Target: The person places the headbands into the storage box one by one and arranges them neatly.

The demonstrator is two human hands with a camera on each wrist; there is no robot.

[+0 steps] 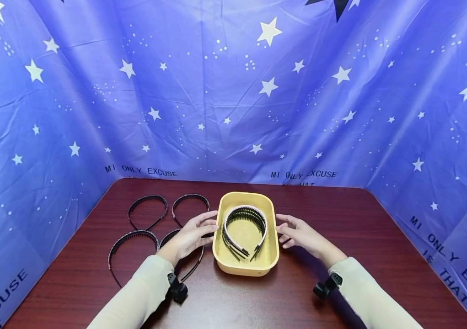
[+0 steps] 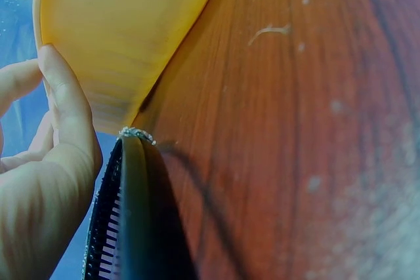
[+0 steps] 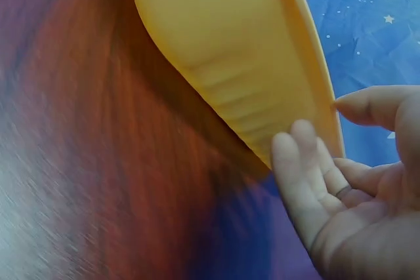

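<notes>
I have the yellow tub (image 1: 239, 270) on the worktop (image 1: 241, 304), with a nested stack of headbands (image 1: 245, 210) inside it. To the tub's left, my left hand (image 1: 190, 235) has its fingers loosely extended, touching the wall without curling round it. To its right, my right hand (image 1: 301, 235) has relaxed, parted fingers at the rim, gripping nothing. Left of the tub lie four loose headbands (image 1: 134, 232), one partly behind my left hand.

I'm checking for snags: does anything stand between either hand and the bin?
Nothing visible does: the left hand touches the bin at its left side, the right hand at its right. One headband lies partly under the left hand, near the bin, without blocking that contact.
</notes>
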